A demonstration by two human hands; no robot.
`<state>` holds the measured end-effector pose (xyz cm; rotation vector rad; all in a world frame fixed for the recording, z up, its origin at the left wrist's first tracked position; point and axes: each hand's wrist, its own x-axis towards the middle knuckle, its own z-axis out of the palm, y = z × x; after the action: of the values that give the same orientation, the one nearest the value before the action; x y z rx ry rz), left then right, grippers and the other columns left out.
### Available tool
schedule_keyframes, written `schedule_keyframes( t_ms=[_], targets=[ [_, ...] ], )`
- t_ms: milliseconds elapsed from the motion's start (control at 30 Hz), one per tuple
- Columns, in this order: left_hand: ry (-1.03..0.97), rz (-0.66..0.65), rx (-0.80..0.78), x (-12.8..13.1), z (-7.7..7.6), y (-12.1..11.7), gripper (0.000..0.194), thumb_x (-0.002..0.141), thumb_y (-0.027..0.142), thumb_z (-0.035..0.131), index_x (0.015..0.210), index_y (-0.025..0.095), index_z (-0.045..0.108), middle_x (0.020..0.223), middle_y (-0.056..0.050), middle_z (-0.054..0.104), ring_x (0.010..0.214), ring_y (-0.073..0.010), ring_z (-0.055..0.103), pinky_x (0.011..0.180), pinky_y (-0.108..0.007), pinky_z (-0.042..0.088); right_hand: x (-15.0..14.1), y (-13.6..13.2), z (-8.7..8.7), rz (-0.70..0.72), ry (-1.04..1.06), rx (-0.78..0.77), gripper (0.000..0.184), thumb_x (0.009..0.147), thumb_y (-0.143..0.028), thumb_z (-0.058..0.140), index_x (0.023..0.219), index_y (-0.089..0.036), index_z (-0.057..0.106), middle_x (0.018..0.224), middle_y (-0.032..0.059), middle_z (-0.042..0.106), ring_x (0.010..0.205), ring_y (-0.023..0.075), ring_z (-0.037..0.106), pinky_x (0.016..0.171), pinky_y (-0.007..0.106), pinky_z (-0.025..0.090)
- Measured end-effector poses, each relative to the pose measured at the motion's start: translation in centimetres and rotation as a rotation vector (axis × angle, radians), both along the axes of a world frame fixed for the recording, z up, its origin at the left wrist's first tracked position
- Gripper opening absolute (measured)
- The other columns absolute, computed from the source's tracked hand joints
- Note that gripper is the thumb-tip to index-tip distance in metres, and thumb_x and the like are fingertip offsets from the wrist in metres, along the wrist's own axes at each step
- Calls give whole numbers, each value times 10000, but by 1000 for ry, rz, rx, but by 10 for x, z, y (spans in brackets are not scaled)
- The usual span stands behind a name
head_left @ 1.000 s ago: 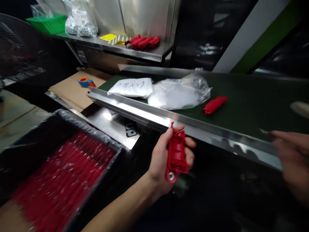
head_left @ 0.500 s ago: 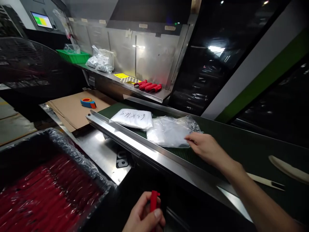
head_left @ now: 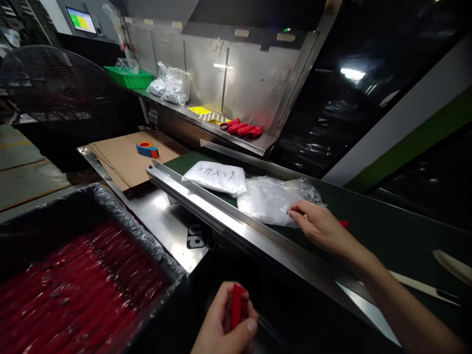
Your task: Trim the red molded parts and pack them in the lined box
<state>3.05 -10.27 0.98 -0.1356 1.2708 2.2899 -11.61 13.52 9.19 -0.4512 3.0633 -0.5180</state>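
Note:
My left hand [head_left: 232,319], low in the middle, is closed round a red plastic part [head_left: 238,306] that stands upright between thumb and fingers. My right hand [head_left: 313,221] reaches over the green conveyor belt [head_left: 368,216]. Its thumb and forefinger pinch a corner of a clear plastic bag on a loose pile of clear bags [head_left: 267,199]. Left of that pile, and touching it, lies a white packet of bags [head_left: 217,177] with handwriting on it. The tip of another red piece [head_left: 344,224] shows on the belt behind my right hand, mostly hidden.
A lined crate [head_left: 121,216] of wrapped red parts is at the lower left. Cardboard [head_left: 121,162] bears a tape dispenser [head_left: 147,149]. Several red parts [head_left: 243,129], bagged hardware [head_left: 175,88] and a green bin [head_left: 129,77] occupy the shelf. A metal rail [head_left: 228,221] edges the belt.
The view has shifted slightly left. My right hand now lifts a bag corner from the pile. The red tip behind that hand has come into sight. My left hand still holds its red part.

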Motion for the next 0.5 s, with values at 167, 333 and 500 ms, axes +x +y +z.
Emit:
schedule_keyframes(
  t_ms=[167, 333, 500],
  targets=[
    [125, 82, 33, -9, 37, 13, 450, 753, 326, 791, 1004, 218, 433, 981, 3, 540, 688, -54, 452, 611, -214, 360, 93, -33, 11, 233, -16, -312, 109, 997, -301, 474, 1000, -251, 571, 957, -13, 605, 847, 105, 585, 730, 229, 464],
    [10, 127, 16, -1, 39, 17, 438, 745, 275, 792, 981, 204, 430, 870, 26, 534, 718, -73, 504, 665, -225, 398, 140, -54, -19, 331, 38, -354, 151, 987, -178, 474, 1101, -243, 547, 953, -4, 601, 857, 87, 596, 729, 208, 486],
    [-74, 123, -161, 10, 27, 11, 314, 806, 224, 707, 965, 200, 438, 793, 35, 579, 605, -60, 498, 607, -224, 394, 157, -54, -39, 248, -68, -348, 139, 999, -209, 463, 1104, -236, 549, 993, 13, 600, 883, 105, 597, 764, 246, 498]
  ],
)
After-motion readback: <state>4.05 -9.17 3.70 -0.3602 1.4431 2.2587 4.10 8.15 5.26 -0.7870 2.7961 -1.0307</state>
